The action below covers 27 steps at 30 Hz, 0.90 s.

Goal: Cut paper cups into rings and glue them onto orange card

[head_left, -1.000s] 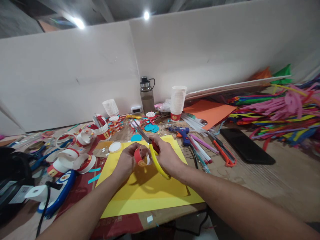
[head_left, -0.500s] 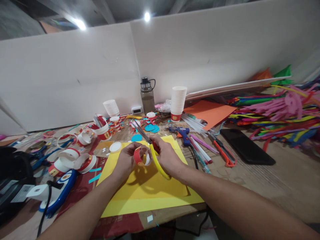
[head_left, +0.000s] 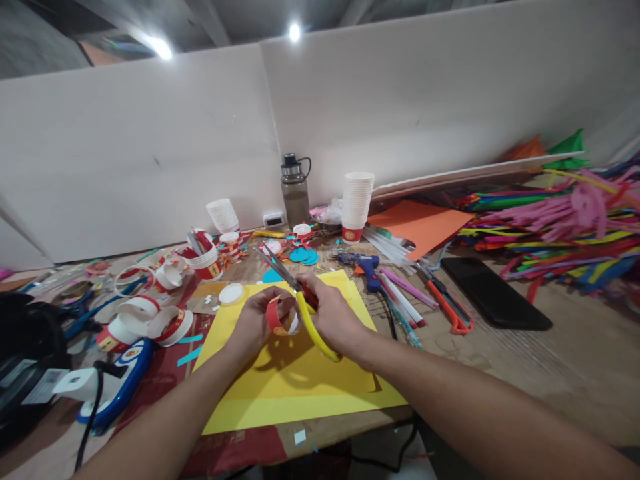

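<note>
A red-and-white paper ring (head_left: 274, 315) is above the yellow paper (head_left: 310, 380), pinched in the fingers of the left hand (head_left: 254, 319), while the right hand (head_left: 334, 313), also over the yellow paper, grips scissors (head_left: 311, 328) with blades pointing past its far edge. A white disc (head_left: 231, 293) sits at the yellow paper's far left corner, and cut paper-cup rings (head_left: 170, 328) lie left of it. Right of the yellow paper are a blue glue gun (head_left: 369, 268) and, farther out, a black phone (head_left: 495, 292).

Red ring (head_left: 273, 316), gold-printed, white inside; yellow-handled scissors (head_left: 302, 305); yellow paper (head_left: 300, 385); plain turquoise discs (head_left: 303, 257)
</note>
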Each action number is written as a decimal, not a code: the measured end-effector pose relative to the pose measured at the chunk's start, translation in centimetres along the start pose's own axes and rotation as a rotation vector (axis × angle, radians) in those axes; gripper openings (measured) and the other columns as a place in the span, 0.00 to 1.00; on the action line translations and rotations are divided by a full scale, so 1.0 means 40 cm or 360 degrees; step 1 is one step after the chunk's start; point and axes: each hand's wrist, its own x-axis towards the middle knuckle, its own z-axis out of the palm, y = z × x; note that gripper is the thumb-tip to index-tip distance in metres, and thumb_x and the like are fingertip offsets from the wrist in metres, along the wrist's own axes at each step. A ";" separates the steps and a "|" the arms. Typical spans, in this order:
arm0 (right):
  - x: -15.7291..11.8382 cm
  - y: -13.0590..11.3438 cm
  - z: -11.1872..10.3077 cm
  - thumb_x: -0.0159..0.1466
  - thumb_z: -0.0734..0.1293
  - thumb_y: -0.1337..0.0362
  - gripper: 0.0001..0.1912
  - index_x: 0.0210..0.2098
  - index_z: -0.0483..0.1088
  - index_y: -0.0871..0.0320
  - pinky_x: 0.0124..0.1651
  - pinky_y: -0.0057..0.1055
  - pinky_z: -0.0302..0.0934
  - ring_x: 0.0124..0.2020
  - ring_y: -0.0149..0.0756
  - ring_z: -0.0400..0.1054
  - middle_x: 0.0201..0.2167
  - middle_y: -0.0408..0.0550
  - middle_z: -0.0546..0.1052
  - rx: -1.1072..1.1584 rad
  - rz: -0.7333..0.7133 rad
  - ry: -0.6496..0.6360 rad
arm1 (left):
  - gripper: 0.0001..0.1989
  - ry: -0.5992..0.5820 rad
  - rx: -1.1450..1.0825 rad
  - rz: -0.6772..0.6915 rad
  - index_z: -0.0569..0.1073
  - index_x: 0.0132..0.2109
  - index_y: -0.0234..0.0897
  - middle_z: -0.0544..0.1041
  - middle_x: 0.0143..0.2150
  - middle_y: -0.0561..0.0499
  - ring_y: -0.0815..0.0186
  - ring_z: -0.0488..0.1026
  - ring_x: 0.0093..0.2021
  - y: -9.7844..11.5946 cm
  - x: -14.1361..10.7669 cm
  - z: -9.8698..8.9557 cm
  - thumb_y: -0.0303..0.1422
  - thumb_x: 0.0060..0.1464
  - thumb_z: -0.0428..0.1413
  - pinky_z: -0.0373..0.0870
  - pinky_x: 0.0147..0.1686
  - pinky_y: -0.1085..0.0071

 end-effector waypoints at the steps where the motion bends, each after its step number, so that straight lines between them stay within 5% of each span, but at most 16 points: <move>1: 0.000 0.000 0.000 0.53 0.65 0.73 0.25 0.51 0.67 0.56 0.37 0.27 0.61 0.32 0.31 0.65 0.33 0.43 0.73 -0.0006 -0.0011 0.0003 | 0.14 0.0006 -0.0012 -0.0002 0.70 0.25 0.34 0.68 0.21 0.55 0.75 0.60 0.20 0.002 0.000 0.002 0.36 0.38 0.67 0.56 0.21 0.77; 18: 0.002 0.008 0.001 0.54 0.67 0.69 0.23 0.50 0.67 0.55 0.38 0.28 0.61 0.31 0.31 0.65 0.31 0.43 0.73 -0.0007 -0.0067 0.0095 | 0.12 0.0064 0.0117 0.0106 0.73 0.24 0.33 0.70 0.22 0.53 0.73 0.61 0.22 0.025 -0.005 0.006 0.34 0.37 0.67 0.59 0.24 0.75; 27: 0.003 -0.016 -0.012 0.60 0.64 0.61 0.20 0.51 0.64 0.55 0.38 0.29 0.59 0.33 0.31 0.63 0.33 0.43 0.70 -0.0080 -0.0109 0.0042 | 0.09 0.0175 -0.0026 0.0469 0.73 0.28 0.33 0.69 0.22 0.54 0.74 0.63 0.22 -0.005 0.054 -0.071 0.34 0.46 0.63 0.59 0.23 0.77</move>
